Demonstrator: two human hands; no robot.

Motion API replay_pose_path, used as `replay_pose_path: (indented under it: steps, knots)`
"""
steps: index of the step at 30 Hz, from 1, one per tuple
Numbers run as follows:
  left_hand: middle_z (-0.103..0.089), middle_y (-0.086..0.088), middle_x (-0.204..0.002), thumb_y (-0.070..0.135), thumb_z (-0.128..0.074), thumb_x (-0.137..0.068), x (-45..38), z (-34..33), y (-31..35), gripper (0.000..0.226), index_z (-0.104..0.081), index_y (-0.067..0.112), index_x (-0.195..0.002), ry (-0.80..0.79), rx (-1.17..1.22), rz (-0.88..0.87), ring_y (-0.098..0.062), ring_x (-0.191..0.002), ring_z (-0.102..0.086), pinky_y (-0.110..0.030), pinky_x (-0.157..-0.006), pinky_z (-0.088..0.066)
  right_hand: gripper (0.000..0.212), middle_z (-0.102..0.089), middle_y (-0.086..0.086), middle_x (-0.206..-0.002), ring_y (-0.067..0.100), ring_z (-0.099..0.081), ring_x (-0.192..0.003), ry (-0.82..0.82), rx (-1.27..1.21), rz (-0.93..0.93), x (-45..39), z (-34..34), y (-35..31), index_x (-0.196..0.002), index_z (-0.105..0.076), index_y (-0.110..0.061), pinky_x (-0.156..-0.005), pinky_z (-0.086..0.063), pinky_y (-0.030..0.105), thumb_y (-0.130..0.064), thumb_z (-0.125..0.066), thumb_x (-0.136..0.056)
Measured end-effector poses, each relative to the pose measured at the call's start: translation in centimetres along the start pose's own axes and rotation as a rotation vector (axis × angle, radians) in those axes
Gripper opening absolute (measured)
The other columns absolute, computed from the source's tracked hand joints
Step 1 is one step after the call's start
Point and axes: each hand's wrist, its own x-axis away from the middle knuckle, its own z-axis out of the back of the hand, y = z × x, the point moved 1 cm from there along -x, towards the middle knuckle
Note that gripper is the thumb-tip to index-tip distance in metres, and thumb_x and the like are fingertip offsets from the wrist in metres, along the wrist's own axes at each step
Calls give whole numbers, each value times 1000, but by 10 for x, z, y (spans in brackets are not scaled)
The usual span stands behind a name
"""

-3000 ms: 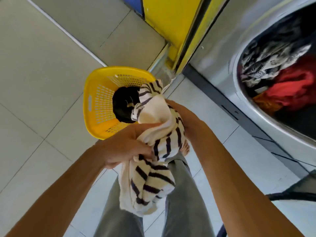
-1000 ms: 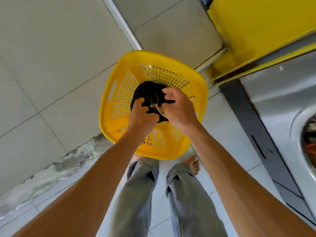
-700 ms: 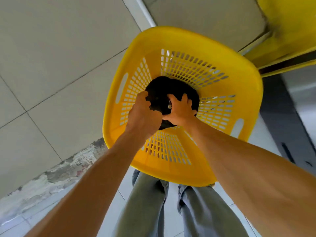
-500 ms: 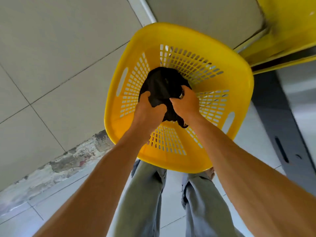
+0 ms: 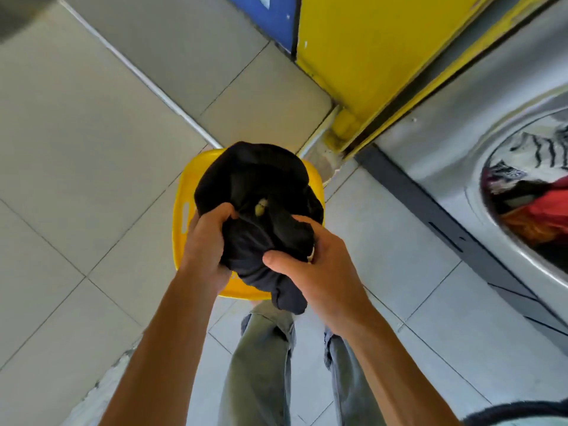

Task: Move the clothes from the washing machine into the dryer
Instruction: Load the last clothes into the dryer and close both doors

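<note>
Grey floor tiles (image 5: 92,149) fill the left side, crossed by a pale strip running diagonally. At centre a yellow laundry basket (image 5: 181,229) stands on the floor, mostly hidden behind a bunched black garment (image 5: 258,192) held up above it. The left hand (image 5: 206,241) has its grip clenched on the garment's left side, thumb pressed into the folds. The right hand (image 5: 322,265) clamps the lower right of the bundle, thumb across the front, and a loose end of cloth hangs below, between the two wrists. Grey trouser legs (image 5: 261,364) show beneath. Behind the basket rise a blue panel (image 5: 270,16) and a yellow panel (image 5: 368,41). At far right the steel machine front (image 5: 445,142) has its round opening (image 5: 534,192) uncovered, with striped, red and orange clothes (image 5: 541,210) lying inside, well apart from the hands.
</note>
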Motion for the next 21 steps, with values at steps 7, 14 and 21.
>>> replay_pose_path:
  steps: [7,14,21]
  knots:
    - [-73,-7,-98,-7,-51,-73,88,-121,-5,52,-65,19,-116,-71,-212,-200,-23,-85,-70,-34,-72,-59,50,-71,-11,-123,11,-65,-118,263,-363,-5,27,88,-15,-131,-61,-36,-102,-53,40,-26,-78,-84]
    - [-70,2,-101,13,-62,-67,112,-220,-70,47,-60,38,-107,-329,-679,-191,-22,-98,-67,-40,-83,-56,27,-78,6,-85,28,-74,-87,652,-398,-269,69,200,20,-92,-75,-16,-83,-60,54,-21,-78,-65]
    - [-67,-5,-107,19,-55,-67,154,-381,-151,51,-57,42,-112,-589,-872,-228,-28,-100,-64,-52,-83,-58,12,-69,-4,-66,17,-64,-66,1009,-181,-202,116,399,45,-77,-72,-18,-73,-58,39,-15,-78,-68]
